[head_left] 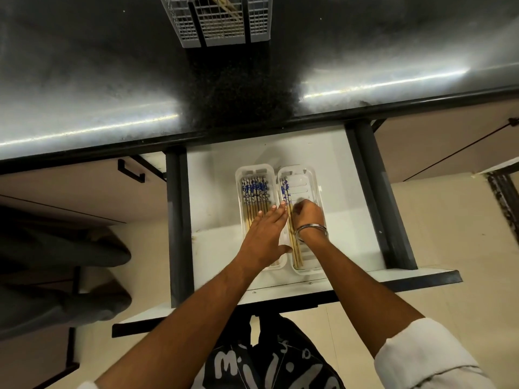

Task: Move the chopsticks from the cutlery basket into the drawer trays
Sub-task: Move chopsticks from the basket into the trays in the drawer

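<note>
Two clear plastic trays lie side by side in the open drawer (345, 220). The left tray (254, 171) holds several chopsticks (254, 192) with blue-and-white tops. The right tray (307, 178) holds a few chopsticks (295, 248) along its left side. My left hand (266, 234) lies flat with straight fingers over the left tray, fingertips touching the chopsticks there. My right hand (307, 213), with a metal bangle at the wrist, has curled fingers at the chopsticks in the right tray. The grey wire cutlery basket (219, 21) stands on the counter at the top, with some chopsticks (229, 7) in it.
The dark counter (112, 80) runs across above the drawer. Dark drawer rails (177, 220) flank the drawer on both sides. A cabinet handle (130, 171) is at the left. Shoes and dark shapes lie on the floor at lower left.
</note>
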